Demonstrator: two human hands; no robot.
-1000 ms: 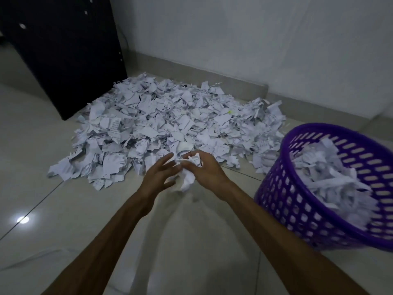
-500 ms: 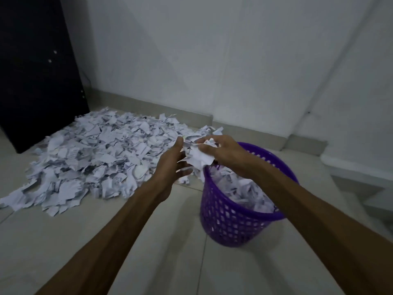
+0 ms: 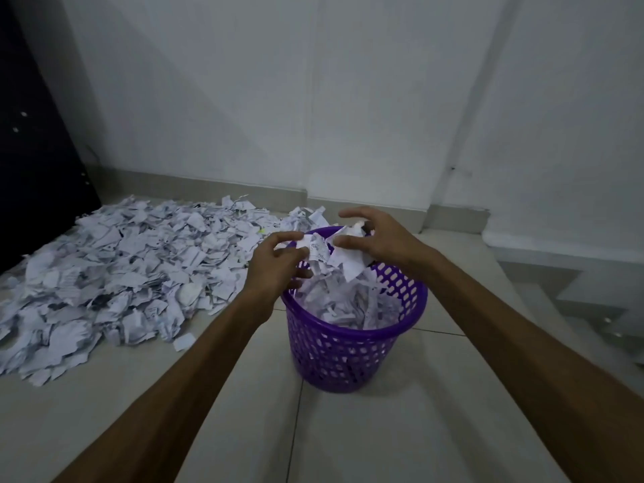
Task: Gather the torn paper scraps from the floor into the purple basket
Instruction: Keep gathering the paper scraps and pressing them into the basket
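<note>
White crumpled paper scraps (image 3: 343, 301) heap high inside the purple basket (image 3: 352, 353).

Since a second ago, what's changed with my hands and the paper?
Both hands carried a bunch of scraps from the edge of the floor pile rightward to above the purple basket. The left hand and right hand are now spreading apart, and the bunch is loosening over the paper already inside. The pile and the basket have stayed where they were.
</note>
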